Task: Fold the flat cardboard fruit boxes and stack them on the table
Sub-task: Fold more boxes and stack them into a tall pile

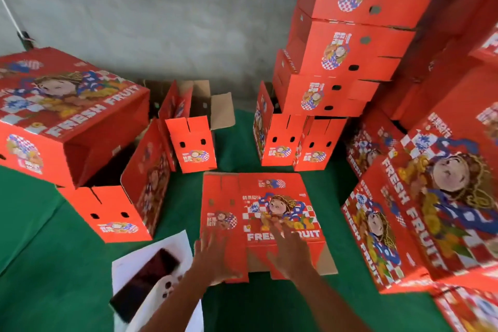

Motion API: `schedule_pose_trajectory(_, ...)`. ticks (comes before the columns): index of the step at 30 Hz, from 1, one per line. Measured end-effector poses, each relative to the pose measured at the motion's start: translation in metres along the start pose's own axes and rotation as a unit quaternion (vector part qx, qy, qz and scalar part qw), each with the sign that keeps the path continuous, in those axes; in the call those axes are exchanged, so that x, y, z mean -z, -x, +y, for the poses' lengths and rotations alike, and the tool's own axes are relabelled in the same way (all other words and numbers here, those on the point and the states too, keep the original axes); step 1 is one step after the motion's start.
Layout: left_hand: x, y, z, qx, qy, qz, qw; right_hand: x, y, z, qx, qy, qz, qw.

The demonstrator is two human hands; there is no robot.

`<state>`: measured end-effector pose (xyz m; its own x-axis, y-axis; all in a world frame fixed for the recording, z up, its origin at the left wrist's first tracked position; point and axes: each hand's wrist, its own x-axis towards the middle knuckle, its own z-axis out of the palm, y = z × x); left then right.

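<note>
Two hands are laid on the near edge of one flat box (258,213), which lies printed side up on the green table (54,264). The left hand (213,256) is placed on the near-left corner of the flat box with its fingers straight and slightly spread; the right hand (291,250) is pressed on the near panel just right of it, fingers likewise straight and spread. Nothing is pinched by either hand, though motion blur leaves the fingertips soft.

The long axis of the flat box appears to run away from the person, with the brown flaps nearest the body and the slotted flap at the far end. The "FRESH FRUIT" lettering is read upright from the person's side.

To open it well, one hand is best slid under a near flap while the other is kept flat on top, so that the sleeve is squared without the panels being creased off their score lines. The bottom flaps are then to be tucked in order.

Beyond the flat box, a tall stack (347,43) of folded boxes is seen at far right, and a large box (62,105) at far left. Just left of the flat box, a phone (145,277) is lying on white paper (172,242).
</note>
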<state>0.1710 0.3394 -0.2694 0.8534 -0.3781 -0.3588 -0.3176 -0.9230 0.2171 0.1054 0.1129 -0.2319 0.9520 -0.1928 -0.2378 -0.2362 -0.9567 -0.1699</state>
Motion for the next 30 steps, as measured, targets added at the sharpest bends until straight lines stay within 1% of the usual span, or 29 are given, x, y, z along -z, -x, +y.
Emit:
schedule_pose_trajectory(3,-0.017,-0.004,0.013,0.005,-0.058,-0.013,0.998,-0.021,0.005,0.019,-0.018,0.013,-0.048,0.999)
schedule_pose_trajectory(6,-0.025,-0.003,0.018,0.002,-0.110,-0.008,0.994,-0.033,0.006,0.022,-0.023,0.002,-0.066,0.998)
schedule_pose_trajectory(8,-0.028,-0.002,0.019,-0.005,-0.116,-0.004,0.993,-0.037,0.007,0.023,-0.020,0.002,-0.067,0.998)
schedule_pose_trajectory(12,-0.024,0.000,0.017,-0.026,-0.116,-0.014,0.993,-0.045,0.009,0.027,0.005,0.029,-0.038,0.999)
schedule_pose_trajectory(17,-0.011,0.015,0.010,-0.062,-0.093,0.021,0.994,-0.040,0.016,0.033,0.031,0.047,-0.043,0.997)
schedule_pose_trajectory(19,0.001,0.019,0.010,-0.077,-0.037,0.035,0.996,-0.035,0.021,0.040,0.042,0.049,-0.037,0.997)
schedule_pose_trajectory(20,0.010,0.020,0.010,-0.094,0.017,0.048,0.994,-0.030,0.022,0.044,0.047,0.047,-0.018,0.998)
schedule_pose_trajectory(21,0.019,0.024,0.011,-0.111,0.090,0.065,0.988,-0.023,0.023,0.049,0.054,0.044,0.006,0.998)
schedule_pose_trajectory(23,0.042,0.035,0.014,-0.121,0.234,0.117,0.958,0.001,0.020,0.056,0.075,0.032,0.067,0.994)
schedule_pose_trajectory(25,0.069,0.045,0.018,-0.094,0.319,0.173,0.927,0.036,0.018,0.059,0.103,0.028,0.123,0.987)
schedule_pose_trajectory(26,0.084,0.048,0.021,-0.080,0.366,0.195,0.907,0.055,0.017,0.059,0.119,0.027,0.144,0.982)
schedule_pose_trajectory(28,0.117,0.058,0.027,-0.090,0.475,0.231,0.844,0.092,0.018,0.055,0.146,0.034,0.187,0.971)
schedule_pose_trajectory(29,0.132,0.064,0.029,-0.101,0.509,0.248,0.818,0.110,0.019,0.052,0.156,0.037,0.214,0.964)
schedule_pose_trajectory(30,0.147,0.069,0.029,-0.106,0.525,0.266,0.802,0.127,0.021,0.050,0.162,0.029,0.242,0.956)
